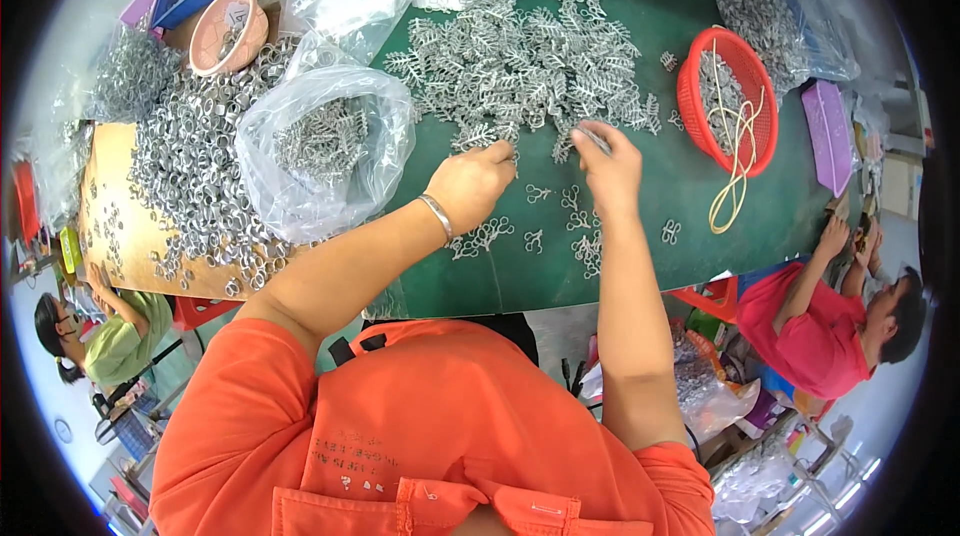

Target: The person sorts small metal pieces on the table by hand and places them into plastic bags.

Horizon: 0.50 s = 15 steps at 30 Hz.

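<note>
A heap of small grey leaf-branch-shaped metal pieces (520, 61) lies on the green tabletop. At its near edge my left hand (470, 188) is closed in a pinch; what sits between the fingertips is too small to make out. To its right my right hand (612, 168) is also closed, thumb against fingers, around a small grey item mostly hidden by the fingers. Below and between the hands lie loose looped metal pieces (533, 241), with a cluster (482, 239) under my left wrist and a column of others (587, 254) beside my right forearm.
An open clear plastic bag (262, 151) of metal pieces stands left, beside a spread of metal rings (185, 161). A peach bowl (205, 41) sits behind. At right are a red basket (767, 141) with a cream cord and a purple tray (830, 136). Co-workers sit on both sides.
</note>
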Tool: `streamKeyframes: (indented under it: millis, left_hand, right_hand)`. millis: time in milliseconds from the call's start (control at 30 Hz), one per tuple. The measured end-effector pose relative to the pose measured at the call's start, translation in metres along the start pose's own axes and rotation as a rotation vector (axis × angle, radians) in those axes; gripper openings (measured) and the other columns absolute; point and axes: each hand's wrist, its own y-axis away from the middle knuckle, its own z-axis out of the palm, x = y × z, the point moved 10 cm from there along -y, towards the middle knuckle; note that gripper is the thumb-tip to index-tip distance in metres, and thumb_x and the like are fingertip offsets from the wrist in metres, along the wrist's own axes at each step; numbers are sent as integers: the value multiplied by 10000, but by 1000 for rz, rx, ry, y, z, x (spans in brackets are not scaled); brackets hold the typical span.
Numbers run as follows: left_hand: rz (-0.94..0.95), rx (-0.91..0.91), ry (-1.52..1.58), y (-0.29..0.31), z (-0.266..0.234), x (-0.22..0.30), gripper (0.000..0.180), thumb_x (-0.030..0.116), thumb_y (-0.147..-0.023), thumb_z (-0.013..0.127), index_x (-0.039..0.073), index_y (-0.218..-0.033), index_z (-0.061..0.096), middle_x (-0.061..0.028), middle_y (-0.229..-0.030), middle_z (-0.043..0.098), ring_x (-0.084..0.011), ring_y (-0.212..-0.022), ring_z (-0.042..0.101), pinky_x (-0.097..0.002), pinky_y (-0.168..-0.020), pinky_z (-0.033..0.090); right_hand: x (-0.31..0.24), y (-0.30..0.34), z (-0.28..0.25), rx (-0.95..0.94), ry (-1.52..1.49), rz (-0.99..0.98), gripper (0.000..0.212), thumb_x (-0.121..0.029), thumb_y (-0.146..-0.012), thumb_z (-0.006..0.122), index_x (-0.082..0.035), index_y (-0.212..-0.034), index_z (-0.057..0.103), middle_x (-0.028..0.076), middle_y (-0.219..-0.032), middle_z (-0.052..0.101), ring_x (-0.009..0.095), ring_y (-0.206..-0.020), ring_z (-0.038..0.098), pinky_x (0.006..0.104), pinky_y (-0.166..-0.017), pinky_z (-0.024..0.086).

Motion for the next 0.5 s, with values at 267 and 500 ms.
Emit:
streamKeyframes:
  millis: [267, 500]
  left_hand:
    - [-20, -4, -18, 22, -1, 0, 279, -3, -677, 568, 46, -949, 602, -85, -959, 536, -272, -782, 592, -364, -647, 505]
    - [32, 34, -6, 26, -8, 0, 309, -13, -653, 575, 52, -953, 604, -92, -1046, 532, -275, -795, 592, -365, -686, 506]
  right_hand:
    - [-10, 3, -11, -43, 533, -205, 309, -170, -703, 732, -38, -968, 643, 118, -865, 647, 226, -810, 626, 321, -726, 481]
    - [34, 22, -30, -236, -732, 132, 254, 8, -786, 623, -53, -1030, 586, 109, -941, 634, 210, -802, 642, 321, -597, 559]
